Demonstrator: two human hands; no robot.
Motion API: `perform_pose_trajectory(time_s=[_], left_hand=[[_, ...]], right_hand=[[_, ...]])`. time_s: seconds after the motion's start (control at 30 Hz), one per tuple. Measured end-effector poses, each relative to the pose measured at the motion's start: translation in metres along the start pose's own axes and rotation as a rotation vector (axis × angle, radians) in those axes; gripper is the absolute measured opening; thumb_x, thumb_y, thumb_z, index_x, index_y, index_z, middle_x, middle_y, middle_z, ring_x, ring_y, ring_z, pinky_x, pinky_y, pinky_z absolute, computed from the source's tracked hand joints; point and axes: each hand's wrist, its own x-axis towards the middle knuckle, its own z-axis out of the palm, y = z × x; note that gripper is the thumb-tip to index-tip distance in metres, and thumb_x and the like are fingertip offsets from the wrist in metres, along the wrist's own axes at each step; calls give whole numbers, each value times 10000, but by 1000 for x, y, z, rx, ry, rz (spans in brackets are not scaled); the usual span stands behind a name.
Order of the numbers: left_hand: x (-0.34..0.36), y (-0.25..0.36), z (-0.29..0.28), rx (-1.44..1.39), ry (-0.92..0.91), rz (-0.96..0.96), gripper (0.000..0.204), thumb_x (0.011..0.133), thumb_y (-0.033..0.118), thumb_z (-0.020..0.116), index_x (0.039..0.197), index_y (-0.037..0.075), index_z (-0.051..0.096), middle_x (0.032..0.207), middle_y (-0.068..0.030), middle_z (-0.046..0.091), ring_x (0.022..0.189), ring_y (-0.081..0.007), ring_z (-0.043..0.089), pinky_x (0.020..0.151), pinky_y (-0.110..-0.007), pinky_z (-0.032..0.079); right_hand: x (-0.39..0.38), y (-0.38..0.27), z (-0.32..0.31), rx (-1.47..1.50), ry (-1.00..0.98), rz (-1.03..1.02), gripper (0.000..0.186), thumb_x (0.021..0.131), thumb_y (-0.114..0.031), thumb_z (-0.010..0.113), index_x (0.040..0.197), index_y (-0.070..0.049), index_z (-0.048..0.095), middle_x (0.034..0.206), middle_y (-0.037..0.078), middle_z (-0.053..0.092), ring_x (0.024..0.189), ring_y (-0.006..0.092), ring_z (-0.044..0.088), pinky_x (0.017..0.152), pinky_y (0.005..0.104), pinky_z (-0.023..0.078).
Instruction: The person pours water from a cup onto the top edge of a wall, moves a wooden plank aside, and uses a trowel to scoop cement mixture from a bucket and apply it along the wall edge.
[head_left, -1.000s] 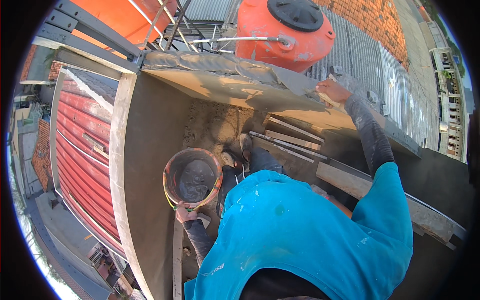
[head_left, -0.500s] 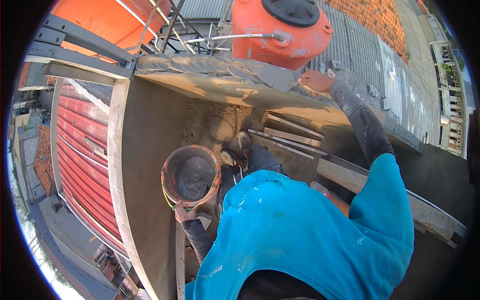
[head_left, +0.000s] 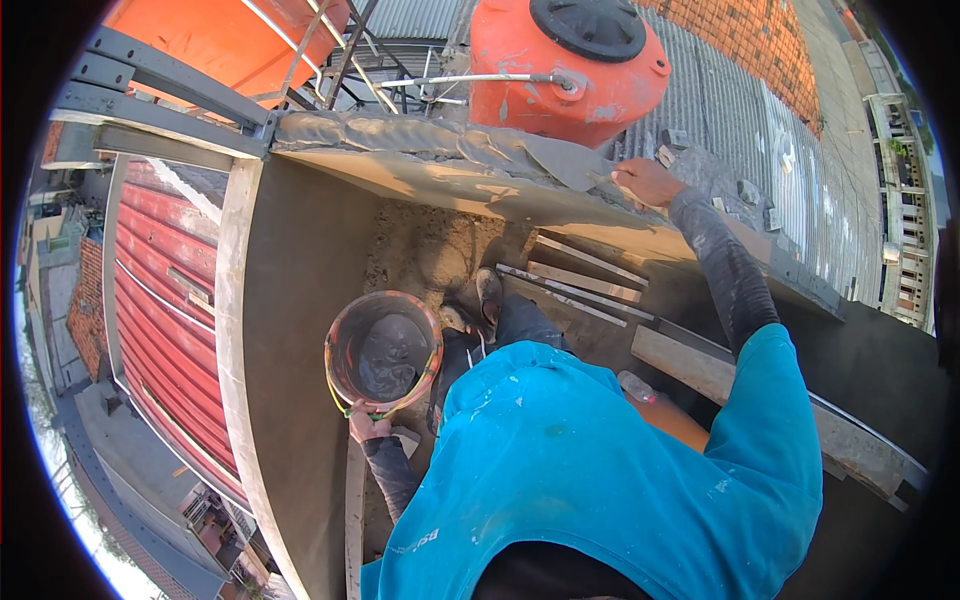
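Note:
My right hand (head_left: 648,183) is closed around the handle of a trowel (head_left: 563,163), its grey blade lying over the mortar on top of the far wall. Along that wall top runs a rough band of wet grey mortar (head_left: 420,134). Low on the left, my left hand (head_left: 368,423) grips the handle of a bucket (head_left: 333,362) at its near rim. The bucket is tilted a little and holds wet grey mortar (head_left: 392,352). Part of the left hand's fingers is hidden by the rim.
An orange water tank (head_left: 560,95) with a black lid stands just beyond the wall. Several wooden boards (head_left: 690,362) lie on the floor to the right. At left, a metal frame (head_left: 235,330) borders a red corrugated roof (head_left: 165,290). Rubble (head_left: 700,170) lies beyond my right hand.
My right hand has shifted slightly to the right and toward me with the trowel. The left hand stays on the bucket, which has hardly moved.

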Motion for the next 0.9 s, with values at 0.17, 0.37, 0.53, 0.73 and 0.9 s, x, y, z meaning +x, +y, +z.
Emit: perform_pose_trajectory(time_s=[0.17,0.37,0.53,0.73,0.9], left_hand=[[-7,30,3,-591,121,-311,351,648,-26,460,974,-57,587,925,-114,569,865,-236,557,794,-382,473],[-7,7,7,-693,130,-442,410,654,-20,424,1040,-42,564,998,-120,545,914,-255,545,803,-427,483],[-7,16,0,-127,-18,-165,424,663,-4,449,1072,-18,560,1038,-135,553,966,-238,554,797,-399,494],[-12,38,-2,-766,122,-514,506,638,-30,460,1139,-21,530,1151,-174,474,990,-336,536,806,-569,464],[-12,32,5,-627,121,-427,384,649,-7,509,1027,-33,571,1032,-149,550,929,-265,556,824,-427,475]], right_hand=[[-4,35,-26,-300,27,-19,322,918,-283,448,878,11,573,644,63,532,527,169,574,471,321,456],[13,-7,-46,33,-113,48,360,924,-324,410,867,-8,572,678,44,532,516,140,527,472,305,445],[74,-77,-53,-22,-251,95,396,937,-358,383,851,-22,574,599,22,485,484,106,469,427,267,399],[67,-61,-76,-66,-414,371,383,927,-334,377,890,-16,586,569,30,480,455,134,468,400,309,397],[36,-43,-85,-101,-361,338,400,933,-352,381,886,-5,573,567,29,476,447,127,474,392,297,399]])
